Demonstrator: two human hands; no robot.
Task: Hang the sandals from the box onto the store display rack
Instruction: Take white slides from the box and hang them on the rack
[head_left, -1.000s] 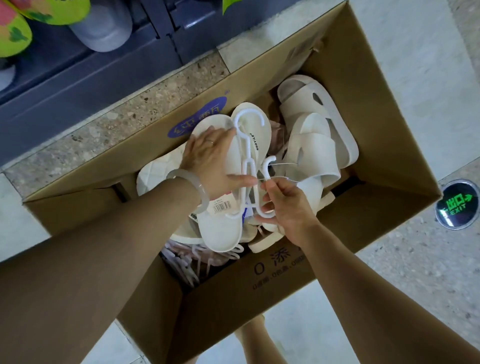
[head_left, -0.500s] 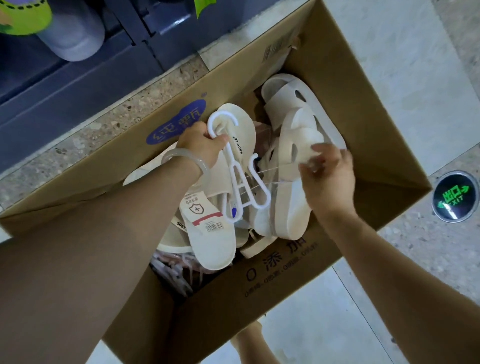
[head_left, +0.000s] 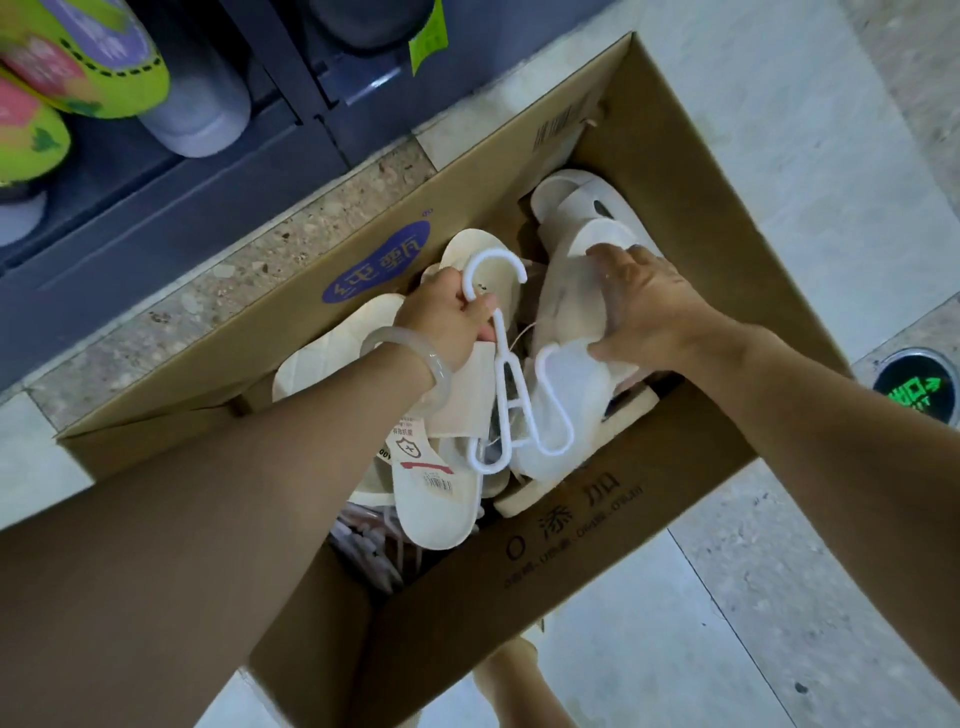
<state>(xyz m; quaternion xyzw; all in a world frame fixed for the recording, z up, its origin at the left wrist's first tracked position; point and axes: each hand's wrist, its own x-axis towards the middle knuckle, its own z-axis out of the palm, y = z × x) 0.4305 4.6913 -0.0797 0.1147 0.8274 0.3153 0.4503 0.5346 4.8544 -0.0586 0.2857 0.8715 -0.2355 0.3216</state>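
1. Left hand (head_left: 451, 317) grips the hanger (head_left: 506, 387) near its hook, above the box (head_left: 691, 218).
2. Right hand (head_left: 649, 312) grasps a sandal (head_left: 566, 322) just beside the hanger.

1. Cardboard box (head_left: 691, 218), inner face of the far wall: a blue oval sticker (head_left: 376, 269) bears pale characters; they are not legible.
2. Same wall, near the far corner: a printed barcode (head_left: 558, 127); its digits are too small to read.
3. Box, near flap: printed "O 添加" (head_left: 563, 514), with a smaller illegible line beneath.
4. Sandal (head_left: 441, 499), insole: a label (head_left: 418, 457) with a shield emblem, a red stripe and a barcode; the text is unreadable.
5. Floor: a round sign (head_left: 915, 391) shows green glowing characters and an arrow.
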